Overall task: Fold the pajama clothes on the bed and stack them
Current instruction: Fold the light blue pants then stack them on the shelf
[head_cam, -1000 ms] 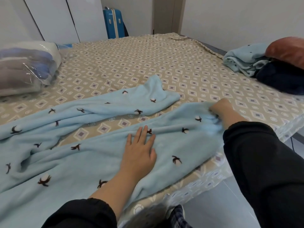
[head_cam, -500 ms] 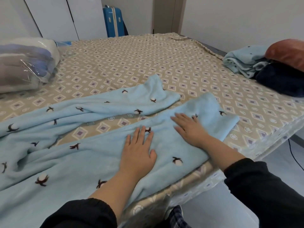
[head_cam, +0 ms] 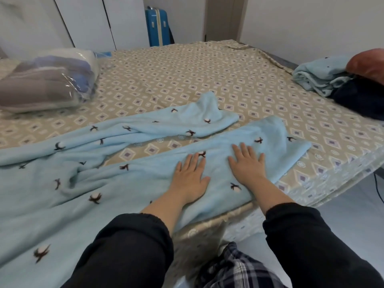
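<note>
Light blue pajama trousers with small dark-and-white motifs lie spread across the near side of the bed. Their two legs point to the right, the far leg rumpled, the near leg flat. My left hand rests flat on the near leg with straight fingers. My right hand lies flat beside it, a little nearer the leg's hem, fingers spread. A folded light blue garment of the same cloth sits at the bed's right edge.
A clear plastic bag of folded bedding lies at the back left. A rust-coloured cushion and a dark navy cloth sit at the right edge. A blue suitcase stands beyond the bed. Floor lies right of the bed corner.
My right hand let go of the near leg's hem and moved left onto the leg, now lying flat close to my left hand. The left hand stayed put.
</note>
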`<state>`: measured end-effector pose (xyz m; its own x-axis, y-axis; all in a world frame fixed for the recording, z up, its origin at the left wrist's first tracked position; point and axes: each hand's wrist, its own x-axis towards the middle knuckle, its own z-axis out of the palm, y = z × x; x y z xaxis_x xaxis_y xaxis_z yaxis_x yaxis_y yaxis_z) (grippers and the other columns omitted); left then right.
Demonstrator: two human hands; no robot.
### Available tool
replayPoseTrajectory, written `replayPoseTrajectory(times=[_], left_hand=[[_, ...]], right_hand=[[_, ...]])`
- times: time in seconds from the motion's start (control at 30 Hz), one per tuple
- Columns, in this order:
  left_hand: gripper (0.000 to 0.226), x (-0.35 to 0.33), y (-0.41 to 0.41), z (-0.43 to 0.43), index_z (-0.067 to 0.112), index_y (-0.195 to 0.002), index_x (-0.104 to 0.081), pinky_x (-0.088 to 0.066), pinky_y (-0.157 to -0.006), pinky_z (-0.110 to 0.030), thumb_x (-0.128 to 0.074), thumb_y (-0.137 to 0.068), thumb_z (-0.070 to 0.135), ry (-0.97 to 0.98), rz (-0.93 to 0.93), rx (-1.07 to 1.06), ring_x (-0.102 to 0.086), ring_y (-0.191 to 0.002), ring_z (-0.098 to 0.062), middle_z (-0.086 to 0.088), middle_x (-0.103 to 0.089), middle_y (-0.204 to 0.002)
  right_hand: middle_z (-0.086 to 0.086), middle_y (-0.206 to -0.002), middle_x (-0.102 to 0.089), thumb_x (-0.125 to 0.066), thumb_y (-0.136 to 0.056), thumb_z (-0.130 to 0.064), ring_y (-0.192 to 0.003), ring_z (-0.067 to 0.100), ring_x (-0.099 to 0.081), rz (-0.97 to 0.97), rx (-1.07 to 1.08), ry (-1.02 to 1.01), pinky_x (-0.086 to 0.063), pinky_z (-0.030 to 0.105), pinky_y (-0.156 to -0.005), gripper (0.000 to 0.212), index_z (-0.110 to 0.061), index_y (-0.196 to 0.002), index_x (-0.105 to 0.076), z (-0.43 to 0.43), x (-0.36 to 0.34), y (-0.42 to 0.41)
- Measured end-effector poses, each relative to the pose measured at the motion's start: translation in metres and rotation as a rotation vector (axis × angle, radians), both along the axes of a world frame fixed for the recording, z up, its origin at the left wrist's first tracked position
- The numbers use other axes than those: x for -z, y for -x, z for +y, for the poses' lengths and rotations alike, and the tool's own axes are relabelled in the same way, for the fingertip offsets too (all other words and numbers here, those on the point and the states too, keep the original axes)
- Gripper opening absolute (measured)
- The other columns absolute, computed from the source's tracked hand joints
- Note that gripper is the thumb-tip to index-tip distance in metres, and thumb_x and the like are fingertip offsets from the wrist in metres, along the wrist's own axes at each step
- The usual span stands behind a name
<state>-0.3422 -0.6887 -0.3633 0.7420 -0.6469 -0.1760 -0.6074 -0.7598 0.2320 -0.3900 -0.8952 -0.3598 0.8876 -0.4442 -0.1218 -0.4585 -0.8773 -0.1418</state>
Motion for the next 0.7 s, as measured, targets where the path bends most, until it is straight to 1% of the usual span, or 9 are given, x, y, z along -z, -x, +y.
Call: replayPoseTrajectory(times=[0.2, 0.33, 0.47, 0.53, 0.57, 0.6, 0.63, 0.67, 0.7], left_hand=[[0.061, -0.014, 0.036, 0.064, 0.023, -0.155, -0.001, 0.006, -0.118, -0.036, -0.024, -0.103, 0.045, -0.013, 0.065, 0.111, 0.01, -0.148, -0.013, 0.002, 0.009, -0.162], [0.064, -0.019, 0.062, 0.131, 0.023, -0.155, -0.003, 0.005, -0.118, -0.032, -0.027, -0.101, 0.049, -0.003, 0.017, 0.129, 0.007, -0.148, -0.01, 0.004, 0.007, -0.162], [0.089, -0.019, 0.089, 0.201, 0.028, -0.154, 0.002, 0.005, -0.117, -0.036, -0.045, -0.089, 0.064, -0.083, -0.085, 0.181, 0.012, -0.147, -0.011, 0.005, 0.013, -0.16], [0.096, -0.02, 0.102, 0.232, 0.031, -0.154, 0.001, 0.007, -0.116, -0.039, -0.056, -0.081, 0.056, -0.143, -0.153, 0.184, 0.016, -0.145, -0.013, 0.004, 0.019, -0.158], [0.094, -0.021, 0.109, 0.244, 0.03, -0.154, -0.006, 0.003, -0.117, -0.04, -0.06, -0.079, 0.047, -0.125, -0.188, 0.171, 0.01, -0.147, -0.017, 0.001, 0.013, -0.16], [0.089, -0.024, 0.117, 0.255, 0.027, -0.153, -0.02, -0.007, -0.117, -0.043, -0.065, -0.077, 0.038, -0.081, -0.236, 0.151, -0.005, -0.149, -0.023, -0.004, -0.003, -0.162], [0.082, -0.027, 0.124, 0.264, 0.022, -0.147, -0.039, -0.023, -0.113, -0.046, -0.072, -0.073, 0.033, -0.028, -0.298, 0.124, -0.027, -0.143, -0.03, -0.011, -0.026, -0.157], [0.074, -0.029, 0.13, 0.272, 0.017, -0.135, -0.055, -0.039, -0.103, -0.048, -0.08, -0.066, 0.03, 0.045, -0.374, 0.08, -0.048, -0.128, -0.035, -0.016, -0.047, -0.143], [0.067, -0.03, 0.133, 0.278, 0.013, -0.122, -0.064, -0.049, -0.089, -0.047, -0.085, -0.06, 0.026, 0.136, -0.434, 0.004, -0.06, -0.111, -0.036, -0.017, -0.059, -0.126]], right_hand=[[0.004, -0.161, 0.014, -0.009, -0.1, -0.04, -0.147, 0.026, 0.011, 0.11, 0.136, -0.053, 0.004, 0.055, -0.117, 0.057, -0.025, -0.153, 0.006, 0.05, -0.012, 0.003], [0.002, -0.161, 0.011, -0.009, -0.1, -0.041, -0.147, 0.025, 0.01, 0.055, -0.006, -0.053, 0.002, 0.054, -0.116, 0.058, -0.024, -0.153, 0.004, 0.096, -0.003, 0.029], [0.001, -0.162, 0.002, -0.016, -0.101, -0.045, -0.148, 0.021, 0.004, -0.023, -0.198, -0.015, -0.002, 0.054, -0.116, 0.059, -0.02, -0.154, -0.006, 0.131, 0.001, 0.057], [0.002, -0.161, -0.008, -0.024, -0.101, -0.043, -0.148, 0.02, -0.004, -0.112, -0.31, -0.053, -0.005, 0.052, -0.116, 0.057, -0.018, -0.152, -0.018, 0.144, -0.003, 0.069], [0.004, -0.16, -0.014, -0.031, -0.101, -0.04, -0.148, 0.021, -0.009, -0.18, -0.37, -0.09, -0.007, 0.05, -0.117, 0.054, -0.017, -0.15, -0.025, 0.15, -0.006, 0.075], [0.007, -0.158, -0.022, -0.039, -0.1, -0.037, -0.146, 0.023, -0.015, -0.267, -0.433, -0.13, -0.011, 0.049, -0.117, 0.051, -0.015, -0.146, -0.034, 0.158, -0.011, 0.081], [0.011, -0.153, -0.031, -0.048, -0.098, -0.033, -0.143, 0.027, -0.025, -0.377, -0.497, -0.15, -0.018, 0.048, -0.116, 0.047, -0.012, -0.14, -0.043, 0.166, -0.017, 0.086], [0.015, -0.144, -0.043, -0.055, -0.095, -0.029, -0.134, 0.032, -0.037, -0.496, -0.565, -0.128, -0.028, 0.047, -0.111, 0.041, -0.009, -0.13, -0.053, 0.174, -0.024, 0.091], [0.017, -0.128, -0.054, -0.058, -0.091, -0.028, -0.12, 0.034, -0.048, -0.616, -0.631, -0.077, -0.038, 0.045, -0.1, 0.034, -0.006, -0.116, -0.062, 0.184, -0.031, 0.094]])
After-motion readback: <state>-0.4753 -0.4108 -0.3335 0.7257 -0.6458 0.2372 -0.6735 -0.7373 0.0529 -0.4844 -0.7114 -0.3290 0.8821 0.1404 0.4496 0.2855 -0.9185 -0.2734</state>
